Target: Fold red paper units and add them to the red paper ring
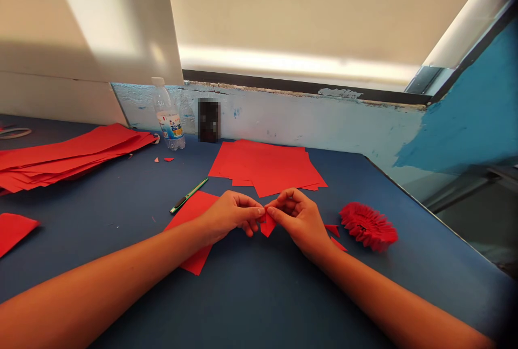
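My left hand (pixel 232 214) and my right hand (pixel 297 217) meet at the middle of the blue table (pixel 259 295), both pinched on one small folded red paper piece (pixel 267 225). Under my left wrist lies a red paper sheet (pixel 194 230). Just behind my hands sits a stack of red square sheets (pixel 265 165). To the right of my right hand rests a pile of folded red paper pieces (pixel 368 225), with two loose folded bits (pixel 334 228) beside my wrist.
A green-handled utility knife (pixel 188 196) lies left of my hands. A water bottle (pixel 169 117) and a small dark object (pixel 209 121) stand by the back wall. More red sheets (pixel 68 155) are stacked at far left, plus one sheet (pixel 14 230) at the left edge.
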Demonstrator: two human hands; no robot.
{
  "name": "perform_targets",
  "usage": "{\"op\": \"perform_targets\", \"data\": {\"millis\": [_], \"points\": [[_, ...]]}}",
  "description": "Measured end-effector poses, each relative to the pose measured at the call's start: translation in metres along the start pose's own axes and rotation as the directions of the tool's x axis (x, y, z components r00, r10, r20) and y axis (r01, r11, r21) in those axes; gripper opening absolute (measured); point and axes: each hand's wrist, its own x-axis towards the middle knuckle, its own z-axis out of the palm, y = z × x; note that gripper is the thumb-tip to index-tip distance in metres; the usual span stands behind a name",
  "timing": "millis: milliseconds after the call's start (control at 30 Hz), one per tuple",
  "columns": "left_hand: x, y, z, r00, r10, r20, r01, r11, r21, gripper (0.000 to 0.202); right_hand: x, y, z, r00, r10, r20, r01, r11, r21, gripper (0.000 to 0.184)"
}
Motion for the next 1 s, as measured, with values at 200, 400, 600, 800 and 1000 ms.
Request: {"op": "perform_targets", "data": {"millis": [200, 400, 600, 800, 1000], "points": [[0.0008, 0.0007, -0.0005, 1.000, -0.029, -0.009, 0.029, 1.000, 0.002, 0.013, -0.0009, -0.0004, 0.0007, 1.000, -0.011, 0.007, 0.011, 1.000, -0.019, 0.022], [0.0013, 0.0012, -0.0004, 0.999, -0.034, -0.027, 0.035, 0.999, 0.022, 0.010, -0.0028, -0.0035, 0.0026, 0.999, -0.033, 0.015, 0.034, 0.998, -0.061, 0.024], [0.0009, -0.0029, -0.0020, 1.000, 0.029, 0.007, -0.030, 0.988, 0.151, 0.013, -0.0045, -0.0036, 0.0033, 0.996, -0.061, 0.068, 0.072, 0.982, -0.172, 0.020], [0.0011, -0.0045, -0.0033, 0.997, 0.072, 0.000, -0.071, 0.984, 0.162, 0.016, -0.0010, 0.0019, 0.0026, 0.993, -0.085, 0.081, 0.093, 0.991, -0.096, 0.024], [-0.0041, 0.0036, 0.0020, 0.995, 0.075, 0.059, -0.088, 0.959, 0.269, 0.031, -0.0010, 0.0045, 0.0060, 0.984, -0.177, 0.038, 0.180, 0.979, -0.097, 0.023]]}}
